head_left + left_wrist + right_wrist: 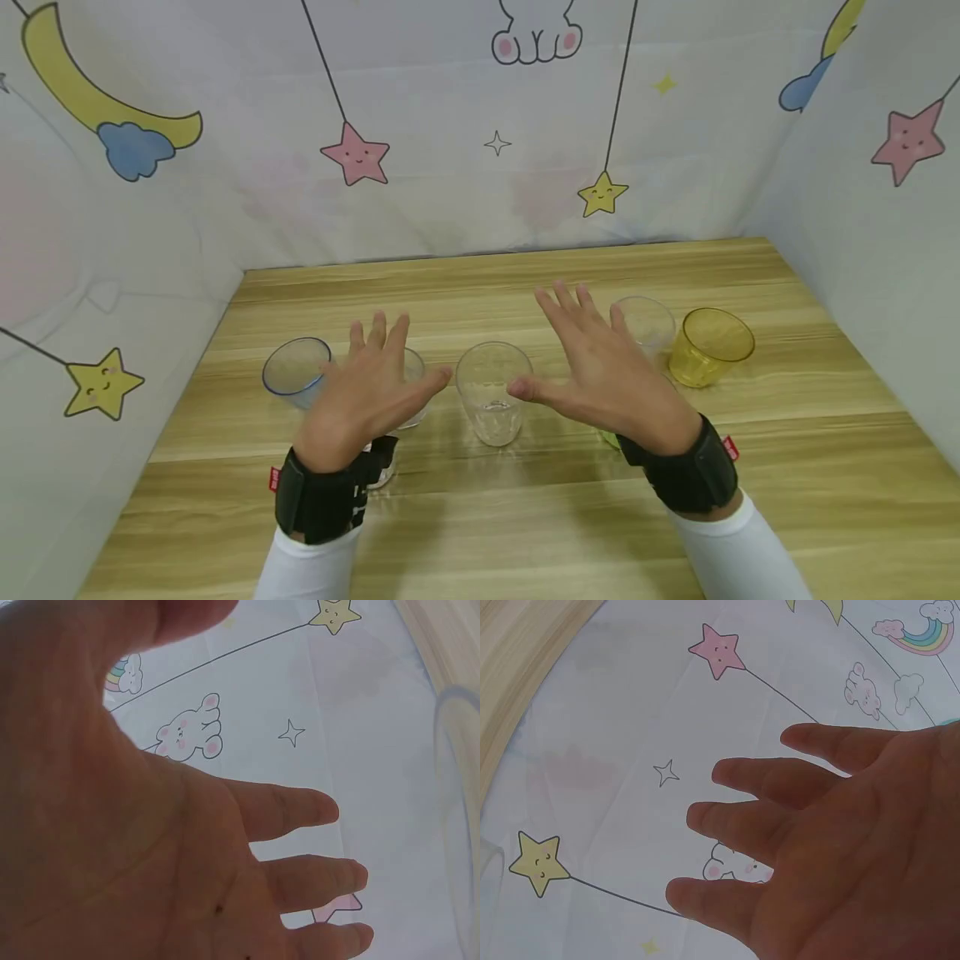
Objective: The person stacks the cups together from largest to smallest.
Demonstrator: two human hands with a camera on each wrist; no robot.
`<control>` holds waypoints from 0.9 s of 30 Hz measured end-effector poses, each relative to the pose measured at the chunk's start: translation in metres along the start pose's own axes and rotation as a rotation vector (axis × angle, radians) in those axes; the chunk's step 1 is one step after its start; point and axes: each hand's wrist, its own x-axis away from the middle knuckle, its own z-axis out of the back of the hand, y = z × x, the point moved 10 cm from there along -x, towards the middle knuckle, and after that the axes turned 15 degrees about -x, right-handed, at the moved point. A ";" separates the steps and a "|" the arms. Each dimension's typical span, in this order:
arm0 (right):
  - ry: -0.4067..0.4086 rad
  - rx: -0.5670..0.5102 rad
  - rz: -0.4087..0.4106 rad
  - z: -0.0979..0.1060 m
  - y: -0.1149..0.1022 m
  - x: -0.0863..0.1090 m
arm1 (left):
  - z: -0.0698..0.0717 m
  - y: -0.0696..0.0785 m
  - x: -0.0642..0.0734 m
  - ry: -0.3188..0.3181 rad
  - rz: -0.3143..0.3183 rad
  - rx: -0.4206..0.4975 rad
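Both hands hover over the table with fingers spread and nothing held. My left hand (pixel 367 392) overlaps a blue-rimmed glass (pixel 297 371) on its left and a clear glass (pixel 414 367) partly hidden behind it. Between the hands stands a taller clear glass (pixel 495 392) with what looks like some clear liquid low inside; the right thumb overlaps its rim in the head view. Beyond my right hand (pixel 611 375) are a clear glass (pixel 648 321) and a yellow glass (pixel 711 346). A green thing (pixel 611 438) shows under the right hand, mostly hidden.
Another clear glass (pixel 386 473) peeks out beside the left wristband. The wooden table (pixel 510 542) ends at a white cloth wall (pixel 450 208) printed with stars and moons, which also rises on both sides.
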 end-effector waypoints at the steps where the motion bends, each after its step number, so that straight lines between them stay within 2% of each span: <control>1: -0.001 -0.003 0.005 -0.001 -0.001 0.000 | -0.001 0.001 -0.001 -0.002 -0.001 0.001; 7: -0.021 -0.020 0.017 -0.009 -0.005 -0.001 | -0.006 0.002 -0.002 -0.037 0.004 0.023; 19: -0.067 -0.072 0.038 -0.023 -0.009 -0.001 | -0.011 0.004 -0.004 -0.062 -0.016 0.039; 27: -0.085 -0.113 0.047 -0.031 -0.007 -0.005 | -0.015 0.003 -0.006 -0.081 -0.002 0.015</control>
